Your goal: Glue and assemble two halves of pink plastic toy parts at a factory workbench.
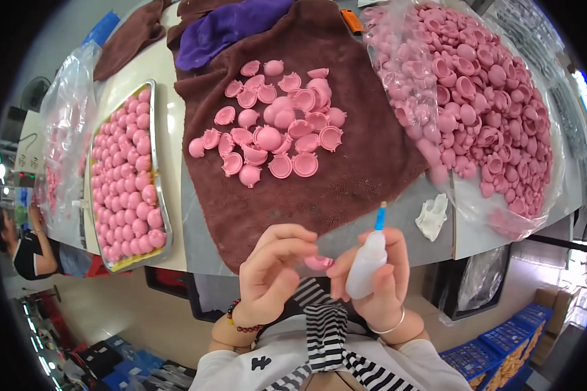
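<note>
My right hand (385, 280) is wrapped round a white squeeze bottle (366, 268), which points upward with its blue nozzle (379, 220) ending in a tan tip. Between my hands is a small pink plastic half shell (317, 262). The curled fingertips of my left hand (274, 270) are against it, and fingers of my right hand come close to its other end. Exactly how it is gripped is partly hidden. Beyond my hands, a brown cloth (274, 212) carries loose pink half shells (305, 165), some hollow side up, others dome up.
A large clear bag (502, 218) at right spills a heap of pink shells (482, 111). At left stands a metal tray (168, 228) of pink balls (127, 182). Crumpled white tissue (432, 216), a purple cloth (225, 32) and an orange object (351, 21) lie around. Another person (36, 251) sits far left.
</note>
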`<action>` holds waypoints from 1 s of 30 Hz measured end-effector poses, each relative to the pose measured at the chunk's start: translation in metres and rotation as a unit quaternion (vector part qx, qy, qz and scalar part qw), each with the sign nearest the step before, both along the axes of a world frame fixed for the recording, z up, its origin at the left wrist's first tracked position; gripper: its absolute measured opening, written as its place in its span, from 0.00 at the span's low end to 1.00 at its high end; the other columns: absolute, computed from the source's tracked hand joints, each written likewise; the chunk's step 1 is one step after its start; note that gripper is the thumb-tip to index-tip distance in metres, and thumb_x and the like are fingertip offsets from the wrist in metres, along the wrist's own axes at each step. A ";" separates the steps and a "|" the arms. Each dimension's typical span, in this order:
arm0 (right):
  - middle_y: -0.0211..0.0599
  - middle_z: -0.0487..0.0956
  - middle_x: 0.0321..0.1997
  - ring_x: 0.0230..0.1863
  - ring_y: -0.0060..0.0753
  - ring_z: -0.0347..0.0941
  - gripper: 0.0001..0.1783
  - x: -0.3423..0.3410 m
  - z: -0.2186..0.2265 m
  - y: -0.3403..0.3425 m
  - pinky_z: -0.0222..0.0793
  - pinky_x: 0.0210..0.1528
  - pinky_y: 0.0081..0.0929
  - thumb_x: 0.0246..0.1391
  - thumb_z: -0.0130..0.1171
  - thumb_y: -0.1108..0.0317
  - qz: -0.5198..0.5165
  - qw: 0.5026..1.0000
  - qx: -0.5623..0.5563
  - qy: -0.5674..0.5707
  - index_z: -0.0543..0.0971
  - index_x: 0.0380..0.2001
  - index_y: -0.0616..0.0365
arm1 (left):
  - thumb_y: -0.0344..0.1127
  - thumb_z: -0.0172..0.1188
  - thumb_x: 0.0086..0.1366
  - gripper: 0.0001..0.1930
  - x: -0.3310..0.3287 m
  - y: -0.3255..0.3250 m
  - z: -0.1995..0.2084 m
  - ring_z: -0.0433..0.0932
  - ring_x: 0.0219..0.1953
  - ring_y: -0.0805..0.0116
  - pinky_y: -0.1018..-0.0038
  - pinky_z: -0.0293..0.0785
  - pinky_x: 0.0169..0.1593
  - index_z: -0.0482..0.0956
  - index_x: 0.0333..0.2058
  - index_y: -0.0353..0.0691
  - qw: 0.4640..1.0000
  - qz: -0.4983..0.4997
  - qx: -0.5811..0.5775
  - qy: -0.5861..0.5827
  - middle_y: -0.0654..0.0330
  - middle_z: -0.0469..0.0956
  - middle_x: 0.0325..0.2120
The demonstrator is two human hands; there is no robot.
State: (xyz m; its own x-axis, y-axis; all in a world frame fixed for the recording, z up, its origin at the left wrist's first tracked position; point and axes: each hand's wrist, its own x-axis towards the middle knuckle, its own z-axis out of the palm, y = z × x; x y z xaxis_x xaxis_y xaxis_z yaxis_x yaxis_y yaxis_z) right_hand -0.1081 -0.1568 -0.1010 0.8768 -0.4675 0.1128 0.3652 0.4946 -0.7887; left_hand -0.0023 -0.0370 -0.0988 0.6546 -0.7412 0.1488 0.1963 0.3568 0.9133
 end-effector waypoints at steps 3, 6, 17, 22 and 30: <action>0.48 0.74 0.30 0.24 0.25 0.69 0.22 -0.005 -0.006 0.002 0.66 0.26 0.20 0.57 0.43 0.56 -0.034 0.999 0.004 0.000 0.54 0.47 0.59 | 0.22 0.60 0.51 0.17 -0.002 -0.007 -0.011 0.70 0.44 0.66 0.71 0.67 0.47 0.69 0.41 0.29 0.996 -0.058 -0.050 -0.051 0.50 0.64 0.46; 0.46 0.73 0.30 0.24 0.25 0.69 0.23 -0.005 -0.005 -0.001 0.65 0.25 0.19 0.56 0.45 0.55 -0.002 1.000 -0.001 0.010 0.55 0.46 0.60 | 0.19 0.61 0.48 0.17 -0.014 -0.009 -0.017 0.72 0.40 0.68 0.73 0.68 0.45 0.70 0.39 0.31 0.998 -0.034 -0.055 -0.011 0.50 0.67 0.43; 0.30 0.60 0.25 0.21 0.23 0.51 0.28 -0.007 -0.007 -0.024 0.50 0.16 0.17 0.44 0.61 0.51 -0.213 0.954 -0.207 -0.039 0.68 0.39 0.63 | 0.17 0.47 0.57 0.23 -0.017 -0.006 -0.017 0.67 0.51 0.64 0.67 0.68 0.50 0.58 0.52 0.30 0.978 -0.137 -0.089 0.131 0.42 0.58 0.54; 0.31 0.65 0.19 0.17 0.22 0.56 0.34 -0.016 0.010 -0.036 0.46 0.14 0.19 0.42 0.55 0.38 -0.231 0.878 -0.403 -0.114 0.73 0.27 0.67 | 0.17 0.52 0.54 0.22 -0.021 -0.007 -0.011 0.68 0.51 0.61 0.66 0.65 0.53 0.61 0.50 0.28 0.970 -0.114 -0.101 0.187 0.42 0.63 0.51; 0.32 0.67 0.17 0.14 0.25 0.61 0.36 -0.013 0.018 -0.021 0.52 0.12 0.19 0.47 0.48 0.36 -0.233 0.845 -0.475 -0.076 0.73 0.25 0.67 | 0.16 0.53 0.54 0.22 -0.020 -0.001 -0.018 0.65 0.54 0.57 0.66 0.62 0.56 0.62 0.48 0.27 0.982 -0.109 -0.085 0.127 0.41 0.65 0.49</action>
